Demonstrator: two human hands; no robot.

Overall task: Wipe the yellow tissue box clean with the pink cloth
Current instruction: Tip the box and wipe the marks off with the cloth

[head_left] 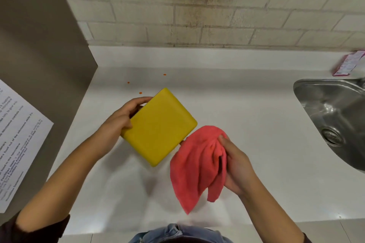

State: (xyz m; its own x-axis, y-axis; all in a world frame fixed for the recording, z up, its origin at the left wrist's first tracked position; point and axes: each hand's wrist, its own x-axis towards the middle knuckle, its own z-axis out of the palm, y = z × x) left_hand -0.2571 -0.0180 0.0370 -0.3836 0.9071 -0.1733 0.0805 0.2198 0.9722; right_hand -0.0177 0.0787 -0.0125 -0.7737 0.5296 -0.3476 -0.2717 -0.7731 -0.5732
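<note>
The yellow tissue box [159,127] is held tilted above the white counter, a broad plain face turned up toward me. My left hand [121,118] grips its left edge, thumb on the top face and fingers curled around the far side. My right hand [235,163] is closed on the bunched pink cloth [195,165], which hangs down loosely in front of it. The top of the cloth sits just beside the box's lower right edge; whether they touch, I cannot tell.
A white counter [246,116] runs below a brick-tiled wall. A steel sink [335,116] lies at the right, with a pink packet [348,63] behind it. A grey appliance [39,65] with a printed paper notice [17,136] stands at the left. Small orange spots [140,92] dot the counter behind the box.
</note>
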